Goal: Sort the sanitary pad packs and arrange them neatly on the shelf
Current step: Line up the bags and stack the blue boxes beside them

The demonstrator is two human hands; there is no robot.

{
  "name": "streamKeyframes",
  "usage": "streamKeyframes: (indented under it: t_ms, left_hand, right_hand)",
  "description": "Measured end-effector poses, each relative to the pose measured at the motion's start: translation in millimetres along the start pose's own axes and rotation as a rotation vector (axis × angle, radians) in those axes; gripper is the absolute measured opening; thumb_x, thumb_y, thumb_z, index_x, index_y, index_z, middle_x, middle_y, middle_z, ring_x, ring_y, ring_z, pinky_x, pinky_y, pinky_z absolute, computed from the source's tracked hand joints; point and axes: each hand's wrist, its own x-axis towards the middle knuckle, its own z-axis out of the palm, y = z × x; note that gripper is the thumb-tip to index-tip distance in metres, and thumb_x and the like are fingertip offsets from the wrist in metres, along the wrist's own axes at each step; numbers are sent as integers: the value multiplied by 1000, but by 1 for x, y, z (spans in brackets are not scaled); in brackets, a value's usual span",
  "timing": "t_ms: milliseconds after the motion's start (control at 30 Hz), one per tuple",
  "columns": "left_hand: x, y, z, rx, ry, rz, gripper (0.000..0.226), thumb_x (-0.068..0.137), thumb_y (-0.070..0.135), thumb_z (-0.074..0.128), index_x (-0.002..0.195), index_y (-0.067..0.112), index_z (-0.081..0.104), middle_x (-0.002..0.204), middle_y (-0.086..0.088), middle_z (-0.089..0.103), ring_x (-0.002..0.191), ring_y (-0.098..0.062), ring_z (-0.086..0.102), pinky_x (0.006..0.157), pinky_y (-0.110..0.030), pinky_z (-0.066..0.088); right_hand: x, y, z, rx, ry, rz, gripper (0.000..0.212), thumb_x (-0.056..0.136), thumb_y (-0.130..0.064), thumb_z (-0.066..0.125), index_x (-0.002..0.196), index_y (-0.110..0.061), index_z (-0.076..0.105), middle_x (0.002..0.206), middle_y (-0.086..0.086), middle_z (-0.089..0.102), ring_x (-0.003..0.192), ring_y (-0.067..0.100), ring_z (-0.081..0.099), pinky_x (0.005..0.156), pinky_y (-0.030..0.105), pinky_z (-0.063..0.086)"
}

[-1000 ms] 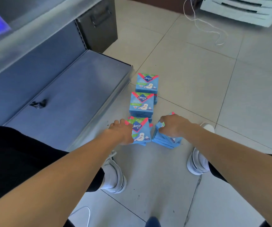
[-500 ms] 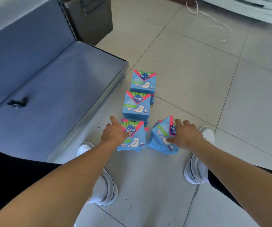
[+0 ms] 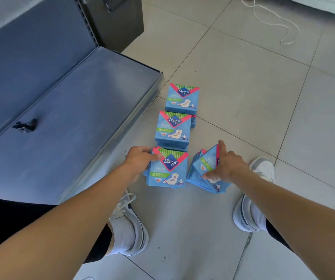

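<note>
Stretching along the left of the scene, the grey metal shelf [image 3: 67, 110] lay bare of packs, so none of the arranging had been done; only a small dark clip [image 3: 24, 125] sat on it. All the sanitary pad packs were on the tiled floor [image 3: 243, 98], just right of the shelf's front edge.

Sorting looked partly done. Three stacks ran in a line from far to near: the far stack [image 3: 182, 99] and the middle stack [image 3: 173, 128] were fairly squared, touching or nearly so. The near stack [image 3: 167, 170] was slightly fanned at its left edge, and the left hand [image 3: 140, 160] gripped it there, thumb on the top pack and fingers curled round the side. To its right, the loose pile [image 3: 207, 174] was the untidiest, its packs tilted and splayed; the right hand [image 3: 226, 165] rested on it with fingers spread and straight, pressing rather than clamping, thumb low at the near side.

By my judgement, what remained was squaring the two near piles and then lifting all four groups onto the shelf, which was most of the task. White shoes [image 3: 130, 225] stood on either side of the near floor.
</note>
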Motion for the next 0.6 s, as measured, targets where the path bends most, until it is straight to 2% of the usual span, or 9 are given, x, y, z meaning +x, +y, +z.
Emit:
streamKeyframes:
  t_ms: [100, 200, 300, 367, 500, 600]
  left_hand:
    - [-5, 4, -5, -108, -54, -16, 19, 85, 8, 73, 101, 3, 64, 104, -16, 73, 91, -28, 71, 79, -39, 58]
    - [-9, 9, -9, -190, -82, -25, 17, 88, 8, 68, 104, 3, 64, 101, -14, 73, 89, -27, 70, 81, -40, 58]
    - [-18, 19, -13, -231, -117, 8, 14, 91, 8, 65, 104, 4, 64, 99, -13, 73, 84, -24, 71, 78, -38, 58]
    - [-27, 28, -16, -231, -121, 37, 9, 91, 8, 65, 100, 7, 65, 94, -11, 73, 76, -20, 71, 69, -33, 59]
    - [-47, 49, -24, -196, -103, 116, 8, 90, 9, 66, 97, 12, 65, 89, -9, 72, 69, -17, 70, 64, -27, 56]
    - [-70, 65, -32, -202, -91, 182, 8, 90, 9, 66, 97, 12, 64, 85, -8, 72, 70, -19, 69, 65, -29, 56]
  right_hand:
    - [2, 4, -3, 31, 54, -8, 126, 58, -51, 87, 150, -21, 6, 122, 12, 47, 116, 33, 49, 90, 43, 48]
    - [3, 8, -10, 139, 123, -37, 87, 63, -41, 88, 127, -9, 39, 115, 13, 52, 100, 31, 53, 76, 35, 42]
    - [-5, 12, -25, 261, 108, -52, 59, 73, -34, 82, 114, -7, 50, 104, 9, 57, 90, 27, 51, 70, 31, 38]
    - [-17, 15, -38, 310, 94, -79, 55, 76, -32, 80, 116, -9, 50, 103, 7, 57, 90, 25, 52, 69, 29, 38]
    - [-49, 22, -71, 427, 114, -195, 48, 76, -26, 82, 111, -16, 51, 101, 7, 64, 80, 18, 56, 59, 22, 41]
    - [-82, 22, -98, 540, 7, -313, 49, 77, -19, 82, 119, -16, 58, 104, 12, 69, 80, 20, 63, 70, 29, 48]
